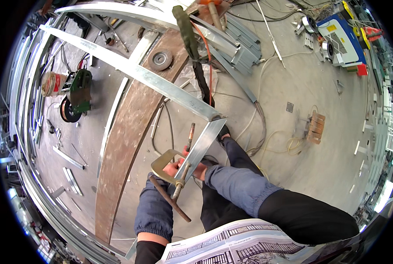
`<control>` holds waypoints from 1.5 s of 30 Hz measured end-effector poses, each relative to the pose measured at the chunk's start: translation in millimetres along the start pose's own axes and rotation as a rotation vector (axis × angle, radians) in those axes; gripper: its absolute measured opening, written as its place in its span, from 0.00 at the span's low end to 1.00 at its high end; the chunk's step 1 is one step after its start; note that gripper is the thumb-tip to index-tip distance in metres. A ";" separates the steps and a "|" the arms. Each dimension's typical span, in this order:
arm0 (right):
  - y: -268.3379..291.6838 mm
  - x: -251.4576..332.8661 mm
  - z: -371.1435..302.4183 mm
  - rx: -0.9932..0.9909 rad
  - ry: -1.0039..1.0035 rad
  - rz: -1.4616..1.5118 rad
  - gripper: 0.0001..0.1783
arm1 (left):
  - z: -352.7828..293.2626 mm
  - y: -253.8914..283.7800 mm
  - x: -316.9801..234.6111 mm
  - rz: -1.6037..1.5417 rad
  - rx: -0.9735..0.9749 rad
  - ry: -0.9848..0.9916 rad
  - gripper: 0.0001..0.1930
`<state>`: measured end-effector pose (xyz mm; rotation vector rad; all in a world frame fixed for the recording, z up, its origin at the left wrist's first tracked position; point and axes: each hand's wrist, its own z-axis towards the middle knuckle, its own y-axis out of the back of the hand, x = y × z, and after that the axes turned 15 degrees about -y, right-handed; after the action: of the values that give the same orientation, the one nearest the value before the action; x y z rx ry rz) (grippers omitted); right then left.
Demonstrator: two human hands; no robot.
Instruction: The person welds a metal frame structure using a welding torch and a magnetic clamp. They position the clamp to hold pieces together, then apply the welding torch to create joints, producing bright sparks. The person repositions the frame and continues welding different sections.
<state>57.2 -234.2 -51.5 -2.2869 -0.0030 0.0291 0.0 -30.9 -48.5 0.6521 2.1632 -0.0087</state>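
Observation:
A brass-coloured C-clamp with a rusty T-bar handle sits around the short arm of a galvanized square-tube frame. My left hand is closed at the clamp, its fingers partly hidden by the clamp's body. From the right, my right hand reaches under the tube and grips it; the tube covers most of its fingers. A short rod with a copper-coloured part stands up beside my fingers, and I cannot make out what it belongs to. The short arm meets a long tube at a corner.
Under the frame lies a curved rusty plate bearing a round toothed wheel. A dark-sleeved cable hangs beyond the corner. A green wire feeder stands left; a blue-and-white machine stands far right. Hoses cross the floor.

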 end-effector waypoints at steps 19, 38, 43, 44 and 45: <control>47.0 73.1 -326.4 -0.575 0.364 0.016 0.11 | -160.2 20.7 -311.1 -1.045 -0.865 -0.029 0.40; -31.5 211.7 -380.2 -0.391 0.429 -0.788 0.24 | -128.0 -0.5 -372.0 -0.461 -0.926 -0.091 0.20; -36.4 221.6 -374.9 -0.374 0.311 -0.837 0.25 | -133.5 -34.0 -381.9 -0.579 -1.152 -0.291 0.10; -36.3 220.2 -373.4 -0.371 0.311 -0.846 0.25 | -137.5 -37.5 -377.7 -0.578 -1.126 -0.278 0.09; -34.6 220.3 -373.5 -0.370 0.309 -0.866 0.25 | -139.9 -38.3 -378.2 -0.577 -1.100 -0.269 0.09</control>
<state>286.0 -490.5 215.3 -2.4368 -0.8897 -0.8272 68.2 -201.7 312.3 -0.5668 1.6678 0.6858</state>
